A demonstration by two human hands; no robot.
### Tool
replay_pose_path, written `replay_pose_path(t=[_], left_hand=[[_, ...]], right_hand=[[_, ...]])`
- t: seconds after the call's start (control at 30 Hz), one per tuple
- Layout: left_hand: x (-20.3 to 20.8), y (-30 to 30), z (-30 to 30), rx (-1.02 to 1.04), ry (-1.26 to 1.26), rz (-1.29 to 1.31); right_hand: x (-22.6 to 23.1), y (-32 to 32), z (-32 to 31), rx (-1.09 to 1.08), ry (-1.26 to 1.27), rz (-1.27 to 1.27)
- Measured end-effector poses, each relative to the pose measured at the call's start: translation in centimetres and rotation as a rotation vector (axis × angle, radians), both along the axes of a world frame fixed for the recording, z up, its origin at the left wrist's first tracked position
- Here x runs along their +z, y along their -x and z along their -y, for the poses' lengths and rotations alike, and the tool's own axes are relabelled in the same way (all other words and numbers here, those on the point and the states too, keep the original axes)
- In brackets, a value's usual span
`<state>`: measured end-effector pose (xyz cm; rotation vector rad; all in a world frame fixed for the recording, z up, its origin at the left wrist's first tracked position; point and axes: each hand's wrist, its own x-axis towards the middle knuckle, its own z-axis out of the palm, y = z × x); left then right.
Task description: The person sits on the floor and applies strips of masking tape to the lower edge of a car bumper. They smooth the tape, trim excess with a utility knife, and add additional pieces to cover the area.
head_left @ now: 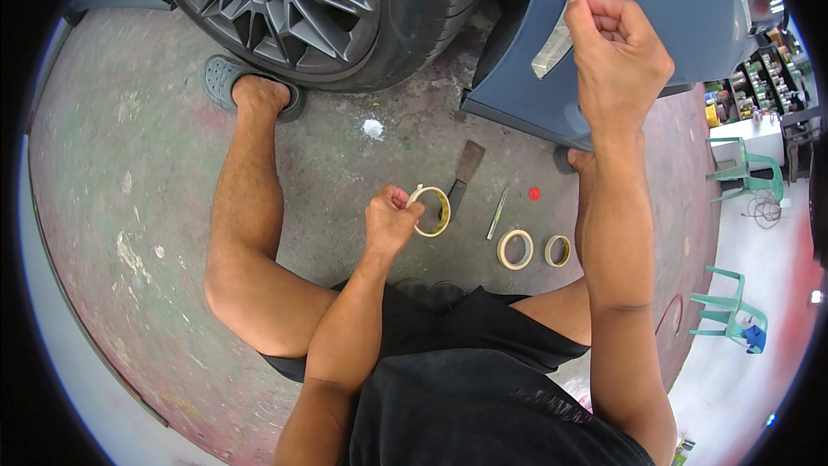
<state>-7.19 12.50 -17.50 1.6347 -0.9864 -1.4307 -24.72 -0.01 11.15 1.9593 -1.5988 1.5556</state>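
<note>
Far left of both hands, a dark alloy wheel (285, 0) stands on the concrete floor (129, 164), a grey clog (226, 79) just beside it. Left hand (390, 220) closed on a roll of masking tape (431, 211), fingers pinched at its rim, held above the floor. Just right of that roll: a scraper (466, 168), a thin metal tool (498, 212), then two more tape rolls (516, 249) lying flat. Right hand (617, 56) raised well above and right of the left, fingers pinched on a strip of tape (552, 50) against the blue car panel (638, 0). Hands well apart.
</note>
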Motion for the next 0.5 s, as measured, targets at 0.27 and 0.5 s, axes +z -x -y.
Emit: replay_pose_path(t=[0.27, 0.5], left_hand=[[-0.5, -0.4, -0.2, 0.022, 0.058, -0.029], [-0.1, -0.2, -0.2, 0.013, 0.041, -0.017]], right_hand=[[0.7, -0.2, -0.6, -0.085, -0.106, -0.061], [0.8, -0.1, -0.7, -0.02, -0.044, 0.042]])
